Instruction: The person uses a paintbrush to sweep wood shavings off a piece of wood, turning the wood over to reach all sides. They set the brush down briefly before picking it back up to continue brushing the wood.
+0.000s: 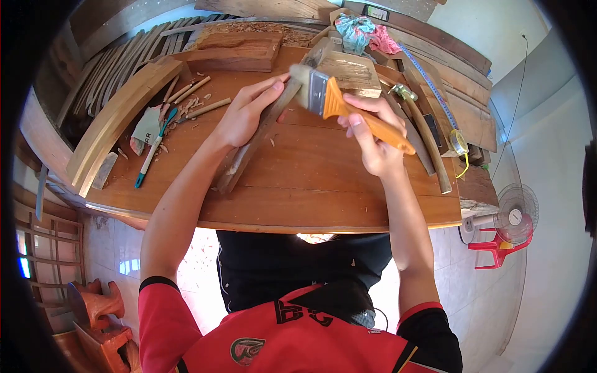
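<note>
A dark strip of wood (pixel 264 127) is held at a slant by the left hand (pixel 249 110), so that, it seems, it is made steady. That grip is closed around the strip. The bristles of the brush (pixel 318 90) are set by the strip's far part and seem to touch it. The orange handle is held in the right hand (pixel 376 130); this grip is closed too, with thumb and fingers pinched on it (a bit like a fat crayon), perhaps so that it can be tipped with ease. The hammer (pixel 429 137) is laid at the right side, maybe so that room is left in the middle.

On the left of the shiny brown table (pixel 311 196), a long beam (pixel 127 118) is seen, then thin sticks (pixel 191 90) and curly shavings. On the right, a tape measure (pixel 459 142) is placed. Past it, a fan (pixel 516 214) is set at a red stool (pixel 497 250), above pale floor tiles (pixel 449 273).
</note>
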### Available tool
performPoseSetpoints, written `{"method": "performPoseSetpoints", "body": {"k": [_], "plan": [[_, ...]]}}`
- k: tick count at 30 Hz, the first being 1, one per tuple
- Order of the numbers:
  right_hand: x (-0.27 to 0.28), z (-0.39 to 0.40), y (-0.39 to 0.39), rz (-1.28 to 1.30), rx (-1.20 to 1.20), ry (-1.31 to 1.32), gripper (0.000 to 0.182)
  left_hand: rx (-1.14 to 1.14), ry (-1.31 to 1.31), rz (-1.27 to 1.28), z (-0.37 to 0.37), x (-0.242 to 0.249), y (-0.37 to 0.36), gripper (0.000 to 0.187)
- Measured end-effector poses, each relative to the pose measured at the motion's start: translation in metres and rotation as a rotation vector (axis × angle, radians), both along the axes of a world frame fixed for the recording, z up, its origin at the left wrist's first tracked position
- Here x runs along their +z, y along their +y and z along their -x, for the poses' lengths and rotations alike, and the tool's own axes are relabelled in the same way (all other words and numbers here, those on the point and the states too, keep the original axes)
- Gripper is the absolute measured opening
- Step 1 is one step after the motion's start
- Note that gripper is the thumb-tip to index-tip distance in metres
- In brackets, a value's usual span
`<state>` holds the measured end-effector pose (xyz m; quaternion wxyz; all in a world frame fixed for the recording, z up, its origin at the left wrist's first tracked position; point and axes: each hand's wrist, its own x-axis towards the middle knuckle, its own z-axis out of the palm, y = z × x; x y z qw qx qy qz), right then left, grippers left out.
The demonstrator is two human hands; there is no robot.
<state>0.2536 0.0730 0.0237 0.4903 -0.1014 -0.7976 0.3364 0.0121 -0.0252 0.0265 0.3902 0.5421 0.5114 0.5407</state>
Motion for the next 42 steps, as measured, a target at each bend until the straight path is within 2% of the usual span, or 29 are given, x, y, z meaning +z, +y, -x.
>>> {"method": "performPoseSetpoints", "body": {"k": [2,3,6,10,11,14,18,19,22,26,29,32,35,38,39,42], "plan": [[-0.002,-0.002,0.002,0.274,0.171,0.080,0.022,0.016,0.005,-0.012,0.000,-0.001,0.001,0.049],[0.000,-0.001,0.004,0.310,0.235,0.220,0.024,0.020,0.041,-0.053,0.000,-0.005,0.003,0.048],[0.007,-0.010,0.021,0.373,0.087,0.246,0.030,0.034,0.126,-0.140,0.000,-0.014,0.008,0.048],[0.012,-0.011,0.026,0.385,-0.042,0.484,0.029,0.046,0.132,-0.166,-0.005,-0.015,0.008,0.048],[0.009,-0.010,0.027,0.330,-0.111,0.476,0.029,0.049,0.118,-0.179,-0.004,-0.016,0.008,0.048],[0.001,-0.001,0.019,0.120,-0.073,0.325,0.030,0.057,0.098,-0.237,-0.004,-0.015,0.009,0.047],[0.000,0.001,0.005,-0.061,0.123,0.123,0.027,0.130,0.057,-0.260,-0.002,-0.010,0.008,0.045],[0.001,0.002,0.003,-0.077,0.173,0.115,0.027,0.132,0.024,-0.249,-0.001,-0.009,0.007,0.044],[-0.003,0.002,0.006,0.172,0.271,0.190,0.027,0.114,0.023,-0.202,0.003,-0.005,0.002,0.043],[0.003,-0.005,0.021,0.360,0.086,0.325,0.030,0.097,0.084,-0.223,-0.002,-0.003,0.001,0.042],[0.010,-0.005,0.021,0.381,-0.070,0.429,0.030,0.094,0.154,-0.328,0.000,-0.011,0.005,0.041],[0.008,-0.007,0.016,0.485,0.169,0.382,0.031,0.167,0.219,-0.427,-0.002,-0.016,0.011,0.040],[0.010,-0.008,0.014,0.568,0.441,0.472,0.030,0.228,0.184,-0.395,-0.008,-0.001,0.003,0.039],[0.013,-0.012,0.017,0.532,0.324,0.405,0.029,0.199,0.215,-0.410,-0.008,-0.002,0.002,0.039],[0.014,-0.010,0.019,0.502,0.212,0.325,0.030,0.195,0.192,-0.391,-0.009,-0.004,0.001,0.040],[0.009,-0.008,0.024,0.548,0.055,0.274,0.030,0.168,0.151,-0.338,-0.011,-0.005,0.002,0.042]]}}
